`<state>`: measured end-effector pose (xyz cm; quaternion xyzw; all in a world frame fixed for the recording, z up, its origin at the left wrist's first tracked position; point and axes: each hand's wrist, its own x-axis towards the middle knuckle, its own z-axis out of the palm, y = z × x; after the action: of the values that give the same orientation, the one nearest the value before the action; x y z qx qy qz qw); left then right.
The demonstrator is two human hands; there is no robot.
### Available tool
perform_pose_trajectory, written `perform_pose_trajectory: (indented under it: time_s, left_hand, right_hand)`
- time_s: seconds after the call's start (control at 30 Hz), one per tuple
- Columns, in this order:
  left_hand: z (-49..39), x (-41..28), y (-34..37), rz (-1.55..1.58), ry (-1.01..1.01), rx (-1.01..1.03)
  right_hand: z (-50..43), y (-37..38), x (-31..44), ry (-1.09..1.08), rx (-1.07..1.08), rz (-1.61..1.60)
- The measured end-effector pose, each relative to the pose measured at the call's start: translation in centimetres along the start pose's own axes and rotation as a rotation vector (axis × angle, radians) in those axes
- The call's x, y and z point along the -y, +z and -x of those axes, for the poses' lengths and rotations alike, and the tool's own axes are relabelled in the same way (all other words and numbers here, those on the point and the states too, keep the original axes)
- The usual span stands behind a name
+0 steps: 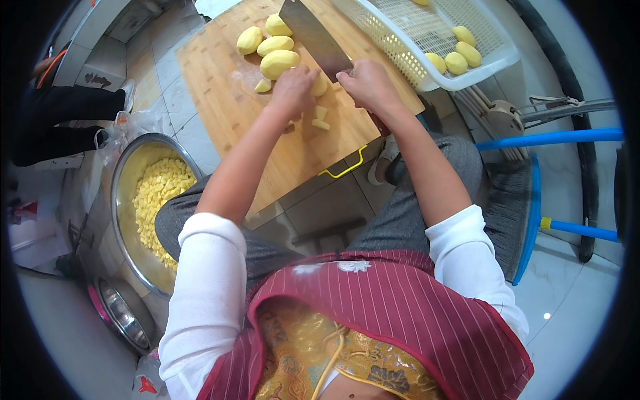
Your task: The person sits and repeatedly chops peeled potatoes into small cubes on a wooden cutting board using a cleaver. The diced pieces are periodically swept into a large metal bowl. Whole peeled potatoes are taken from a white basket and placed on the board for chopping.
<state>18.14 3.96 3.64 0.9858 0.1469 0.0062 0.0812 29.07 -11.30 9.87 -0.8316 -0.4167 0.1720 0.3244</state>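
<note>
My right hand (pixel 367 85) grips a cleaver (pixel 317 40), its broad metal blade slanting up and to the left over the wooden cutting board (pixel 215 85). A dark red handle end (pixel 378 124) shows below my right wrist. Bent over a peeled potato (pixel 319 86), my left hand (pixel 295 90) hides part of it, left of the blade. Small cut potato pieces (pixel 321 124) lie just below, and a cut end piece (pixel 263 86) sits to the left. Several whole peeled potatoes (pixel 279 64) are grouped beyond my left hand.
A white plastic basket (pixel 452 82) with several peeled potatoes (pixel 456 64) stands at the upper right. Diced potato (pixel 162 200) fills part of a large metal basin (pixel 117 215) by my left knee. A blue-edged broom (pixel 515 215) is at right. Another person's legs (pixel 65 120) show at left.
</note>
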Motion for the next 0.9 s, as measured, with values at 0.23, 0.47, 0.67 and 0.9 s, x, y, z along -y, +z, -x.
perform_pose_trajectory:
  time_s: [0.23, 0.47, 0.67, 0.9]
  left_hand:
    - [13.2, 4.7, -2.7, 0.376, -0.525, -0.475]
    - [13.6, 3.5, 0.7, 0.218, -0.226, -0.301]
    - [13.3, 3.0, 3.0, 0.21, -0.017, -0.4]
    - [14.8, 2.1, 3.7, 0.286, -0.092, -0.487]
  right_hand:
    - [3.3, 5.5, 1.8, 0.132, 0.31, -0.09]
    - [3.6, 6.7, 1.9, 0.219, 0.427, 0.081]
    - [4.2, 5.5, 1.9, 0.03, 0.278, 0.246]
    - [6.1, 7.2, 4.9, -0.152, 0.326, 0.39]
